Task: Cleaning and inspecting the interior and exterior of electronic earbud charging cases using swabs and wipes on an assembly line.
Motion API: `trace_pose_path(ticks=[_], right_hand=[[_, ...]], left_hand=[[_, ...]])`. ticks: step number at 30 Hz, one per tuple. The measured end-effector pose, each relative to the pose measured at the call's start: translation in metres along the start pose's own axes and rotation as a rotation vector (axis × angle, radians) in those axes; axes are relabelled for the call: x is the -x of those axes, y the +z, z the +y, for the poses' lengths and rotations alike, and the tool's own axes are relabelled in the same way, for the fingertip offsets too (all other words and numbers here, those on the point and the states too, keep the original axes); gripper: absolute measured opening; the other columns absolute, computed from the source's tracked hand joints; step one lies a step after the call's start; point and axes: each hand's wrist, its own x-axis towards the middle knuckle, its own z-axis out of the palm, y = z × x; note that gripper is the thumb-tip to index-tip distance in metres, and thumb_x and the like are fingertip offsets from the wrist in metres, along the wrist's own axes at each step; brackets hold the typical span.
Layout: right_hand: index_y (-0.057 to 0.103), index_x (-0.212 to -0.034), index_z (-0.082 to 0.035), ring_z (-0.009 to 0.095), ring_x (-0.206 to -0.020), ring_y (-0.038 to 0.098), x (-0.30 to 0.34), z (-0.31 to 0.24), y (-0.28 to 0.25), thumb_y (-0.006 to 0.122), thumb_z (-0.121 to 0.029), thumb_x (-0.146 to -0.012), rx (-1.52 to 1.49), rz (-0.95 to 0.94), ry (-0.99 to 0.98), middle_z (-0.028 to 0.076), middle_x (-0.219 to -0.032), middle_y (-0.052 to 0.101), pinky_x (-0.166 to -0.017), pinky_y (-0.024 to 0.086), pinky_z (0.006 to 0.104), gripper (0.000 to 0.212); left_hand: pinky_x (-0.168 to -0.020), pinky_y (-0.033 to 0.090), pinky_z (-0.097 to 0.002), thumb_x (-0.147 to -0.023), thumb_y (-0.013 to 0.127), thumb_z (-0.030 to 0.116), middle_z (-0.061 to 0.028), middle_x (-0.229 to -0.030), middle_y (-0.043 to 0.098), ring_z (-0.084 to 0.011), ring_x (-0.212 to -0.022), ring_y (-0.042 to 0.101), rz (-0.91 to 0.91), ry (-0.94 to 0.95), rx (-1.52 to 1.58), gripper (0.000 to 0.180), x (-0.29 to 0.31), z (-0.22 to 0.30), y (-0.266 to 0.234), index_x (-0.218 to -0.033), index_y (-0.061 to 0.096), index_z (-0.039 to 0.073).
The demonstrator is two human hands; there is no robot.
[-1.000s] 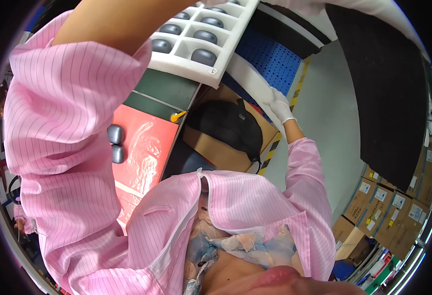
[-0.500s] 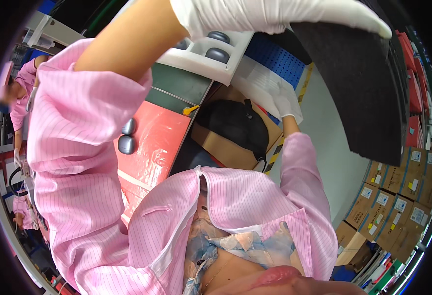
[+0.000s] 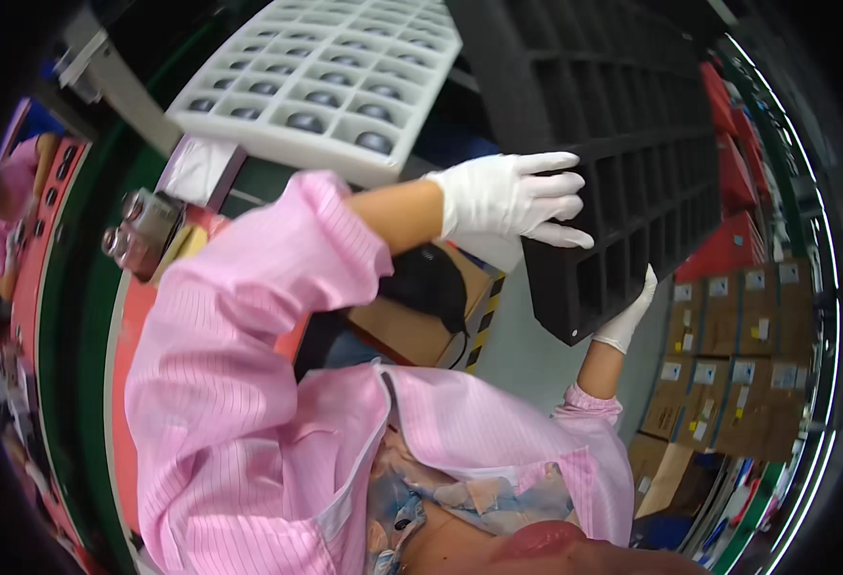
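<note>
A large black divided tray (image 3: 554, 292) is held up, tilted, at the upper right, its rows of deep square compartments facing me. My left hand (image 3: 517, 196), in a white glove, lies against its near left side with the fingers over the wall. My gloved right hand (image 3: 629, 316) grips the lower right edge from beneath; most of its fingers are hidden behind the tray. Left of the black tray, a white compartment tray (image 3: 277, 146) stands on the bench with dark rounded cases (image 3: 373, 143) in its pockets.
Cardboard cartons (image 3: 718, 402) are stacked at the right, below red stacks (image 3: 728, 249). Under the bench edge, an open carton (image 3: 397, 335) holds a black bag (image 3: 431, 287). Bottles (image 3: 148, 220) stand on the red bench at left. A co-worker (image 3: 23, 201) is beyond.
My view has swung, bringing the whole white tray into sight. My right hand has left the clear plastic and now grips the black tray. Only a flat black surface showed earlier; now compartments show.
</note>
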Motion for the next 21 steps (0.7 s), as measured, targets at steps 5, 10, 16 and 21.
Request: trace_pose_path(ticks=[5, 10, 16, 21], right_hand=[[0.039, -0.133, 0.003, 0.030, -0.109, 0.055, 0.010, -0.038, -0.016, 0.067, -0.016, -0.081, 0.546, 0.262, -0.883, 0.018, -0.126, 0.049, -0.096, 0.044, 0.0406, 0.062], [0.041, -0.131, -0.009, 0.032, -0.113, 0.046, -0.024, -0.045, -0.133, 0.076, -0.008, -0.062, 2.109, 0.355, -1.408, 0.011, -0.122, 0.046, -0.094, 0.040, 0.0448, 0.077], [0.039, -0.138, -0.015, 0.027, -0.113, 0.046, -0.012, -0.081, -0.104, 0.069, -0.001, -0.054, 2.236, 0.227, -1.289, 0.007, -0.122, 0.048, -0.097, 0.038, 0.0393, 0.090], [0.045, -0.133, -0.014, 0.029, -0.111, 0.047, -0.015, -0.061, -0.104, 0.068, -0.003, -0.056, 2.052, 0.265, -1.144, 0.007, -0.120, 0.051, -0.095, 0.039, 0.0420, 0.081]], left_hand=[[-0.111, 0.028, -0.0393, -0.082, 0.053, 0.023, 0.0016, -0.141, 0.039, -0.0193, -0.135, 0.033, -0.181, -0.222, 0.078, 0.058, 0.005, 0.046, -0.041, -0.138, 0.041, 0.025], [-0.110, 0.029, -0.0403, -0.083, 0.049, 0.021, -0.0020, -0.143, 0.037, -0.0202, -0.135, 0.033, -0.237, -0.241, 0.116, 0.055, 0.028, 0.077, -0.077, -0.138, 0.042, 0.018], [-0.112, 0.023, -0.0427, -0.082, 0.049, 0.020, -0.0055, -0.145, 0.035, -0.0235, -0.137, 0.031, -0.353, -0.336, 0.115, 0.055, 0.049, 0.088, -0.096, -0.136, 0.043, 0.011], [-0.111, 0.026, -0.0440, -0.080, 0.052, 0.017, -0.0077, -0.145, 0.035, -0.0249, -0.137, 0.031, -0.411, -0.443, 0.155, 0.056, 0.061, 0.094, -0.109, -0.135, 0.045, 0.007]])
